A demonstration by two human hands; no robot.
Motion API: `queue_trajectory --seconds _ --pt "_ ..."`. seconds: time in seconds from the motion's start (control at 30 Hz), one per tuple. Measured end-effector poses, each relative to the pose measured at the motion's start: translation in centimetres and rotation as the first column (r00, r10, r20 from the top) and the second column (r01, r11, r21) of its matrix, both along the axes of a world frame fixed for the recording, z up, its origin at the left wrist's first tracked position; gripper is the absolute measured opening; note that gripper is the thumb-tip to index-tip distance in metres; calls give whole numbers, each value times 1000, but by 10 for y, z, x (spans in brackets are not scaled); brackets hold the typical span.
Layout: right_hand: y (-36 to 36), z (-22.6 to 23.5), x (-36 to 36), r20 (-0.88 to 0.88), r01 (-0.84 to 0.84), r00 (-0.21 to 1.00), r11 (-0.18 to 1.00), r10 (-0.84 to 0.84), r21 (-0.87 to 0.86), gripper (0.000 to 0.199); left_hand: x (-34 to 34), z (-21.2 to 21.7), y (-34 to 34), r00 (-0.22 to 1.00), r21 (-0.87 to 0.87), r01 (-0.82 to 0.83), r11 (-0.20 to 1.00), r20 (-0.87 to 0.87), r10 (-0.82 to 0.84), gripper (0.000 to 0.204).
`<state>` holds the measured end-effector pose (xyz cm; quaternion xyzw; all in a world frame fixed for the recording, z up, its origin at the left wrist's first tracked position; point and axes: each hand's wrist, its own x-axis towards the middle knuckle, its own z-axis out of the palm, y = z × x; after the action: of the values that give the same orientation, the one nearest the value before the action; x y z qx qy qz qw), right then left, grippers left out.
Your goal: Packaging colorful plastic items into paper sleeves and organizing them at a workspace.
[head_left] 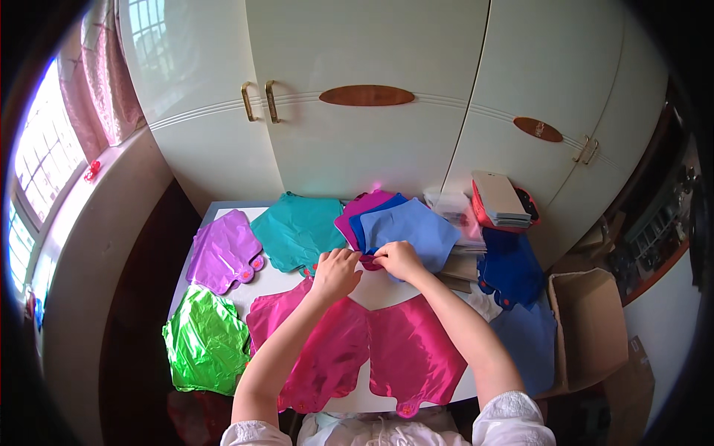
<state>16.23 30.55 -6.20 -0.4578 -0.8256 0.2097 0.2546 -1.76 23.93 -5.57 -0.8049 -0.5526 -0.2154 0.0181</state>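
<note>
My left hand [338,273] and my right hand [399,260] meet over the middle of the table, fingers bent. Between them is a small dark-magenta bit of foil [367,262], pinched by my right fingertips; the left fingertips are bent at its other side, partly hidden. Below my forearms lie two shiny hot-pink foil sheets [415,349], flat like uninflated balloons, with rounded tabs at the edge. Just beyond my hands, light-blue foil [413,230] overlaps darker blue and magenta pieces [355,212]. Teal foil [300,232] rests beyond my left hand.
Purple foil [223,251] and bright green foil [206,338] lie at the left. Navy foil [512,269], a red basket holding cards [500,201] and an open cardboard box [587,327] are at the right. White cabinets [357,44] stand behind the table.
</note>
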Motion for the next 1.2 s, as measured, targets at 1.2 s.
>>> queue_trajectory --seconds 1.2 --pt "24 37 -147 328 -474 874 485 358 735 6 -124 7 -27 980 -152 -197 969 0 199 27"
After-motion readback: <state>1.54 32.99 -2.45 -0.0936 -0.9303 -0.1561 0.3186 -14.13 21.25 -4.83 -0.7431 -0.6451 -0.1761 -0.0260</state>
